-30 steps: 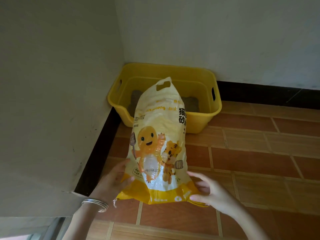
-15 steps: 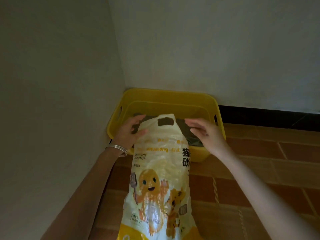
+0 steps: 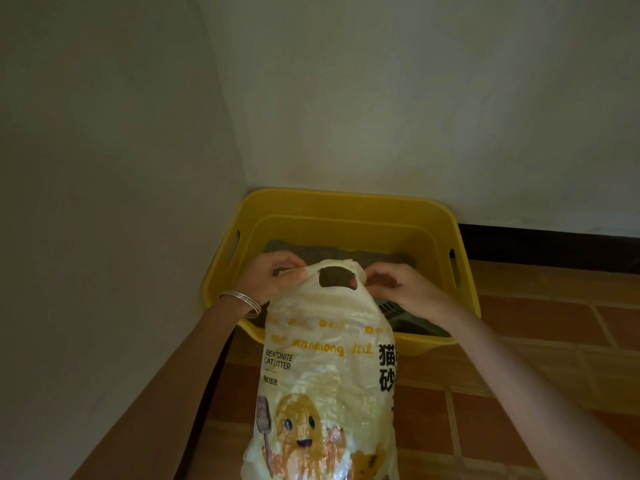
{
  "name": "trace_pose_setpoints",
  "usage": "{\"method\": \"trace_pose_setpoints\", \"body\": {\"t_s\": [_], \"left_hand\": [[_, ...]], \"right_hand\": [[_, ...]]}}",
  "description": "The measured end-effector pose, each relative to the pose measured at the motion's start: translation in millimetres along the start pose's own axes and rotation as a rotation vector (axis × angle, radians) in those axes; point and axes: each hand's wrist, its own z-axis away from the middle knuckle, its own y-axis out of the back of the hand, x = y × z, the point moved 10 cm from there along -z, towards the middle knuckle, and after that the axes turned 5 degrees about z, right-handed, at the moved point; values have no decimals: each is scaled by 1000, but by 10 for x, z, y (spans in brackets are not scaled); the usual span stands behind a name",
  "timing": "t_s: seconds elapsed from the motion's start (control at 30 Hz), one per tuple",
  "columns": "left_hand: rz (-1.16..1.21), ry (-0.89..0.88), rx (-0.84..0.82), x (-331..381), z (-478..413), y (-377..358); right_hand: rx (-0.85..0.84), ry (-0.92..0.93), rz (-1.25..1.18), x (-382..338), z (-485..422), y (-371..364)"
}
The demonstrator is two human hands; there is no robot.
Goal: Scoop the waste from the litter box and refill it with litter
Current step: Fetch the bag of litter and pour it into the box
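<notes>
Nearest, at 6 o'clock in the view, the litter bag [image 3: 325,375] stands tall and leans away toward the box. Its mouth end is up, likely so nothing spills while the top is worked. Its bottom is cut off by the lower edge of the frame, so I cannot tell whether it rests on the floor [image 3: 540,358] or against the person.

At the bag's top, the left hand [image 3: 268,277], with thin bangles [image 3: 242,301] on its wrist, pinches the corner at 10 o'clock of the cut-out handle [image 3: 337,277]. The right hand [image 3: 398,284] has its fingers curled onto the opposite corner at 2 o'clock. Both are closed on the plastic, one to each side. That grip suits pulling the top apart or steadying it for a pour, and I judge the refill is being prepared. Whether the top is sealed or already open cannot be made out, because the edge is crumpled and the light is dim.

Just beyond the hands, at 12 o'clock of the bag, the yellow litter box [image 3: 346,209] sits pushed into the corner where two walls meet. The bag's top overlaps its near wall and hides the middle of it. Grey litter [image 3: 332,252] shows along the far side. A greenish scoop [image 3: 393,311] seems to lie inside at the near right, mostly covered by the right forearm and the bag. No waste can be picked out. A dark skirting [image 3: 554,244] runs off at 3 o'clock.
</notes>
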Motion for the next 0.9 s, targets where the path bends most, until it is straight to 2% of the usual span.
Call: {"method": "trace_pose_setpoints", "body": {"t_s": [0.13,0.47,0.9], "left_hand": [[30,-7,-4,-5,-18,31],[52,-156,-60,577,288,269],[13,-255,-64,1072,448,518]], "right_hand": [[-6,27,-47,-45,15,13],[162,185,80,-372,340,340],[261,221,-13,-788,516,613]]}}
